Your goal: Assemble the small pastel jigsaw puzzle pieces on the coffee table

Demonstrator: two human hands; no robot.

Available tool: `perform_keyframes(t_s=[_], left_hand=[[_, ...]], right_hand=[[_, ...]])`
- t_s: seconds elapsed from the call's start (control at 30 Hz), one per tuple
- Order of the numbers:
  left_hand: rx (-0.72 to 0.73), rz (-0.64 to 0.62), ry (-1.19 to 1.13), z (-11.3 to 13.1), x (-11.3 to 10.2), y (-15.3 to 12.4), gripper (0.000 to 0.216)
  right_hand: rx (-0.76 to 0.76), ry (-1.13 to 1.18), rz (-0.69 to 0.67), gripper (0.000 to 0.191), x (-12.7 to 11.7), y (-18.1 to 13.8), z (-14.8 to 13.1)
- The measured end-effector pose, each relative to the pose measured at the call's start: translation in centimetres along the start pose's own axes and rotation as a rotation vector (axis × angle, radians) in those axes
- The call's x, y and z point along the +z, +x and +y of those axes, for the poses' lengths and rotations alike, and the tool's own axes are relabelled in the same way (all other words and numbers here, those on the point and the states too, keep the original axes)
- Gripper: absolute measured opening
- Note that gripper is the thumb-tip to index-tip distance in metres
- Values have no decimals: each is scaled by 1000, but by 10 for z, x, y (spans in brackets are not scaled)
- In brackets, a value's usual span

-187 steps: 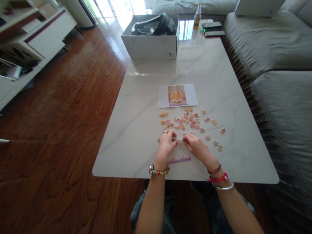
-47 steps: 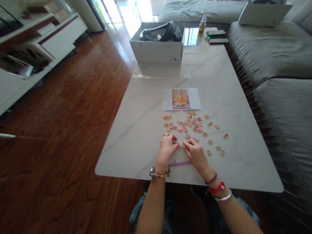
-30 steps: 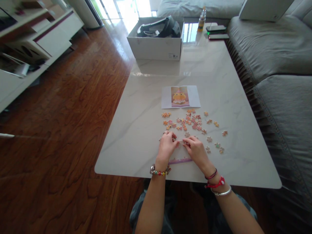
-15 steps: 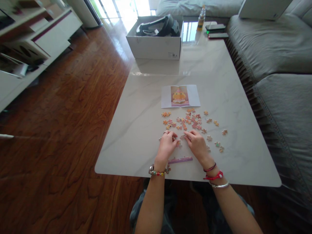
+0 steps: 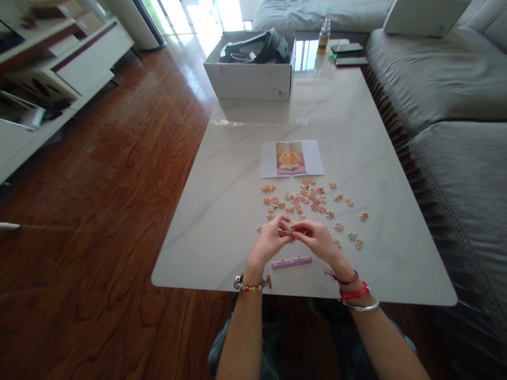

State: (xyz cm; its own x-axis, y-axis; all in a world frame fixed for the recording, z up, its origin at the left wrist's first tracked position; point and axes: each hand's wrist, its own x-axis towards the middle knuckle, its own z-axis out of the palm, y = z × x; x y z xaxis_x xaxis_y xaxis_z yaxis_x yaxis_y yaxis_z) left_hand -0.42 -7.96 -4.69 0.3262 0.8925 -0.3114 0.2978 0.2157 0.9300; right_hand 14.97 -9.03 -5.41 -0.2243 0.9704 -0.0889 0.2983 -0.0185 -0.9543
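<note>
We look through one camera, which is worn on the person's head and faces forward and down. From above the near side of the table [image 5: 182, 258], we see along its length, as far as the box [image 5: 247, 81] and the bright window [image 5: 198, 11] at the top. The forearms [image 5: 242, 327] enter from the bottom, so the left hand [image 5: 270, 239] and the right hand [image 5: 319, 240] are close to us, a little below the middle of our view. Our view is wide: the floor [image 5: 119, 179] and the cabinet [image 5: 85, 66] take the left side, and the sofa [image 5: 467, 169] takes the right.
</note>
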Motion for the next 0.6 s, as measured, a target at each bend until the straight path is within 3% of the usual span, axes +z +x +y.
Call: perform_keyframes(t_s=[0.13, 0.23, 0.43, 0.6], left_hand=[[-9, -82, -7, -1, -3, -2, 32], [-20, -18, 92, -2, -7, -1, 19], [0, 81, 433, -3, -6, 2, 7], [12, 113, 530, -2, -1, 3, 7]], right_hand=[[70, 3, -66, 14, -10, -2, 0], [120, -82, -57, 17, -16, -3, 3], [6, -334, -73, 23, -18, -4, 8], [-76, -442, -54, 25, -10, -3, 11]])
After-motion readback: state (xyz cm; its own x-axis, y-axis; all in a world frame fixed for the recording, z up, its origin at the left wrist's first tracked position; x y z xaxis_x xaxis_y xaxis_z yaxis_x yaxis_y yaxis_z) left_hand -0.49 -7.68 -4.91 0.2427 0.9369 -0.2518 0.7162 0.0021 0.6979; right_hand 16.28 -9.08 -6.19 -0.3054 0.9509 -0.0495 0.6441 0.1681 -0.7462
